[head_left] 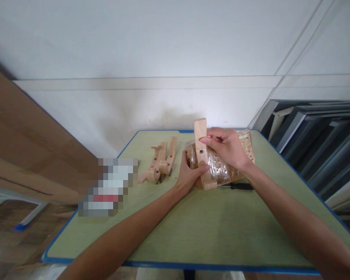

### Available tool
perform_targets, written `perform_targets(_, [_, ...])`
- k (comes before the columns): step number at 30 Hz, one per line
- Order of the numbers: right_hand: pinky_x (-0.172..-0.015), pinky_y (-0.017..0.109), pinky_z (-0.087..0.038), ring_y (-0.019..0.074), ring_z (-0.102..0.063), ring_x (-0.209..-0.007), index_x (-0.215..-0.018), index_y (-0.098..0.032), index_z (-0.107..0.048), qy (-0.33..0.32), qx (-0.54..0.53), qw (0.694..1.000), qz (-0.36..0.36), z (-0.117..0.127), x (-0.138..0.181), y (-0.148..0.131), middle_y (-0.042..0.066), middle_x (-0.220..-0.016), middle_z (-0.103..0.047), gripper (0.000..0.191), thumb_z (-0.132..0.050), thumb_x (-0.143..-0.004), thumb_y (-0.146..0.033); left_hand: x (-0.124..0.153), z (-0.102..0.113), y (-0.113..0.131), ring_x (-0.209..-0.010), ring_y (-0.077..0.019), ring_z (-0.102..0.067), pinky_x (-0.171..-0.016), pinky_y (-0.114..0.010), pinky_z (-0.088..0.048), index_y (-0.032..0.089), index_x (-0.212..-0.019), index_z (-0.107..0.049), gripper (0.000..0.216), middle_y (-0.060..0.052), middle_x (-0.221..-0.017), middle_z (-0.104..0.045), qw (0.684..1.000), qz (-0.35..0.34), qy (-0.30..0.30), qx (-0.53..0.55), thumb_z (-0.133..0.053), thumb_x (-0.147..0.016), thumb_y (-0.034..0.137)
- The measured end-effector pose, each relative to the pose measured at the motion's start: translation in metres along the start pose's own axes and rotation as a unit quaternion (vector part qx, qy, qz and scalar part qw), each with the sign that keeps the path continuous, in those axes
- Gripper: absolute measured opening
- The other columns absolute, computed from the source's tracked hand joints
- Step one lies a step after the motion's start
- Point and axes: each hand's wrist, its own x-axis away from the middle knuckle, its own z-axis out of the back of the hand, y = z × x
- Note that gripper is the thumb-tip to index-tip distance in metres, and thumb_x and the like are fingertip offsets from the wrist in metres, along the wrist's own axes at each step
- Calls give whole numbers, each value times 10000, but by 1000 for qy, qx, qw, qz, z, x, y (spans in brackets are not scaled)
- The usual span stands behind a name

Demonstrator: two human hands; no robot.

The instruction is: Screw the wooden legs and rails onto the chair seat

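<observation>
My left hand [189, 173] wraps around the lower part of a pale wooden bracket [201, 149] that stands upright against a plastic-wrapped bundle of wooden parts [221, 167]. My right hand [226, 147] grips the bracket near its top, fingers curled over it and resting on the bundle. Both hands are closed on the bracket. Two more wooden pieces [160, 161] lie flat on the table just left of my left hand.
The green table with a blue rim [169, 217] stands against a white wall. A black tool [240, 186] lies under my right wrist. A blurred patch [109, 190] covers the table's left edge. Dark frames [315, 136] lean at the right, brown boards at the left.
</observation>
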Motion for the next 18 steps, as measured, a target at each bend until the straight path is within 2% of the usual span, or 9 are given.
perform_targets(6, [-496, 235, -247, 65, -308, -544, -675, -147, -640, -32, -1, 999, 8, 3, -2, 3, -34, -565, -388, 211, -574, -800, -303, 0, -3, 3, -1024, -257, -568, -838, -371, -475, 247, -1073, -443, 623, -41, -1060, -582, 1000, 10, 18, -5, -778, -552, 320])
perform_targets(10, [-511, 231, -273, 65, -351, -563, -691, -146, -642, -36, -3, 999, 16, 2, -1, 5, -24, -600, -453, 208, -570, -804, -305, 1, -5, 6, -967, -234, -583, -826, -377, -480, 241, -1066, -441, 604, -39, -1026, -588, 999, 20, 29, -14, -768, -566, 324])
perform_targets(18, [-528, 230, -290, 70, -359, -566, -693, -148, -636, -43, 16, 999, 23, 2, 0, 5, -22, -595, -440, 230, -548, -816, -321, 2, -5, 3, -922, -201, -582, -817, -367, -484, 233, -1077, -440, 591, -34, -1014, -582, 1000, 8, 19, 17, -765, -590, 312])
